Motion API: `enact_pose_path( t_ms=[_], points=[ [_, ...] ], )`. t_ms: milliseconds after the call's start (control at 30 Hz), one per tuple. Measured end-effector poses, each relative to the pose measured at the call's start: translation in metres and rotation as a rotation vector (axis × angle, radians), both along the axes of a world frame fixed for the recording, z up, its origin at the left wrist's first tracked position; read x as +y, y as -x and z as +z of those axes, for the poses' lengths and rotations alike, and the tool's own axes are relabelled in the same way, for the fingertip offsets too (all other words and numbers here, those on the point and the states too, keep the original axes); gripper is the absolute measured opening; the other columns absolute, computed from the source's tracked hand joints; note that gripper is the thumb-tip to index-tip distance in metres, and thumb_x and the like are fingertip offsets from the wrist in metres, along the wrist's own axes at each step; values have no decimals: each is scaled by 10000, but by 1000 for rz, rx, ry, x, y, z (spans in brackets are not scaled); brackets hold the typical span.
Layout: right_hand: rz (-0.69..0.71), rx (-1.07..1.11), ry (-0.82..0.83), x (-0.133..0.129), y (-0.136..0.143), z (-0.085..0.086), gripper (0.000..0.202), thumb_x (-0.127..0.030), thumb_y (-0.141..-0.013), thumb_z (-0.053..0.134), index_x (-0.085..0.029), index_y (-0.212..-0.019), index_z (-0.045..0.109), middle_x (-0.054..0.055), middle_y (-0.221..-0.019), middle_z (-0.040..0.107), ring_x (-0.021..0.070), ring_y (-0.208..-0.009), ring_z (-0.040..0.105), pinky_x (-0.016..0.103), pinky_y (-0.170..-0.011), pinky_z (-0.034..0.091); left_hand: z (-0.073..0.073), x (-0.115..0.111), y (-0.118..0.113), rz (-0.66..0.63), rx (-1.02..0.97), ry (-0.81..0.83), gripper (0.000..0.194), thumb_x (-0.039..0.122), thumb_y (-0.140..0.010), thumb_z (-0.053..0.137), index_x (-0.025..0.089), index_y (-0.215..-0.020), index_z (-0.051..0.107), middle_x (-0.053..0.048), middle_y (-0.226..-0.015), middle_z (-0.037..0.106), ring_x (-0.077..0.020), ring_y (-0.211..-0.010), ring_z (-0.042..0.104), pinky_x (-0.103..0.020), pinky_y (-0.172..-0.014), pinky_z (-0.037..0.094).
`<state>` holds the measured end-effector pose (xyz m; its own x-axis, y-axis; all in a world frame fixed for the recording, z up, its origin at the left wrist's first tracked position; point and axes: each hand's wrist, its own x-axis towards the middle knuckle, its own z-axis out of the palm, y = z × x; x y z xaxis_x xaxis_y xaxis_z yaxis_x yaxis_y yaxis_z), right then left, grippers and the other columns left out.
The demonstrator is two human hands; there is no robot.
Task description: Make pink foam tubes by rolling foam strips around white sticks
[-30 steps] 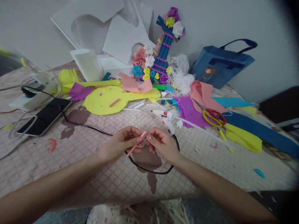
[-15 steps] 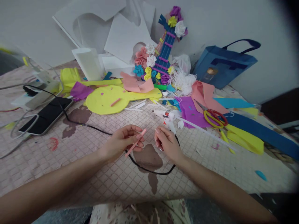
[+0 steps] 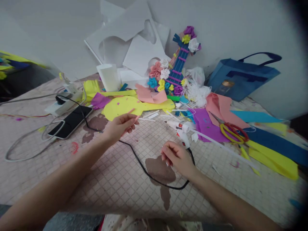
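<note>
My left hand (image 3: 122,125) is closed on a thin pink strip (image 3: 136,118), at the lower edge of a yellow guitar-shaped cutout (image 3: 122,105). Another pink strip shows just behind the fingers, on the cutout. Lower and to the right, my right hand (image 3: 175,157) hangs over a brown stain with its fingers curled together; whether anything small is between them is hidden. Beyond it lies a white glue gun (image 3: 184,131) with a long clear glue stick. Several white strips (image 3: 152,115) lie between the cutout and the glue gun.
Scissors (image 3: 234,133) rest on purple, pink and yellow sheets at the right. A flower-decorated blue guitar (image 3: 176,69), white boards (image 3: 141,54) and a blue bag (image 3: 243,77) stand behind. A phone (image 3: 71,122), power strip (image 3: 64,104) and black cable (image 3: 137,157) are at the left and middle.
My left hand has moved left and forward to the yellow cutout with the pink strip. My right hand is now farther from it, its fingers still curled. The view has shifted left.
</note>
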<state>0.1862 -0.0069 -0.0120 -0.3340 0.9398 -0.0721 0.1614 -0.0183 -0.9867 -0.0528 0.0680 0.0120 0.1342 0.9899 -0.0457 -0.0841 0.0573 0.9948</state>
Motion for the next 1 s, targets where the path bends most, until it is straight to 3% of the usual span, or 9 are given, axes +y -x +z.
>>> enact_pose_path(
  t_ms=[67,167,233,533,733,867,1000],
  points=[
    [22,-14,12,-1,0,-1,328,-461,-879,479,-180,-717,528,-23,-598,554,62,-423,453,177,-386,327,0,16,18,110,98,-111,233,309,-718,692,138,-867,635,-25,-765,633,-58,-544,502,-171,-465,380],
    [47,-3,17,-1,1,-3,328,-458,-883,476,-180,-718,528,-23,-596,549,62,-429,458,177,-392,326,-1,37,39,290,405,-265,270,320,-700,683,138,-895,638,-29,-760,621,-89,-557,536,-208,-498,413],
    [57,4,16,-2,1,-4,327,-454,-886,475,-179,-717,529,-24,-597,546,60,-430,456,177,-390,322,-2,50,47,333,599,-349,291,354,-736,627,135,-927,647,-27,-702,608,-120,-570,549,-235,-516,427],
    [41,-24,3,-2,-3,0,316,-442,-886,477,-178,-719,521,-21,-607,553,58,-438,463,172,-399,331,-6,103,41,276,957,-443,126,267,-631,700,172,-681,633,-52,-664,621,-178,-634,533,-280,-605,370],
    [71,-29,-51,-1,-3,-1,230,-389,-862,539,-186,-756,520,-27,-660,545,64,-474,474,185,-435,360,-1,94,25,235,1050,-560,195,270,-686,653,170,-850,624,-110,-965,620,-249,-915,533,-337,-791,388],
    [94,-95,-168,-2,-3,-1,198,-345,-866,538,-188,-747,517,-39,-627,496,79,-504,457,203,-479,353,-2,73,0,105,1040,-605,132,199,-732,564,155,-838,629,-78,-833,642,-200,-759,574,-302,-708,422],
    [115,-275,-380,-3,-4,2,349,-330,-906,454,-185,-592,410,-49,-525,407,88,-512,407,218,-508,297,-9,61,-21,-15,1039,-626,116,148,-731,525,158,-767,635,-40,-739,660,-167,-673,583,-266,-652,431]
  ],
)
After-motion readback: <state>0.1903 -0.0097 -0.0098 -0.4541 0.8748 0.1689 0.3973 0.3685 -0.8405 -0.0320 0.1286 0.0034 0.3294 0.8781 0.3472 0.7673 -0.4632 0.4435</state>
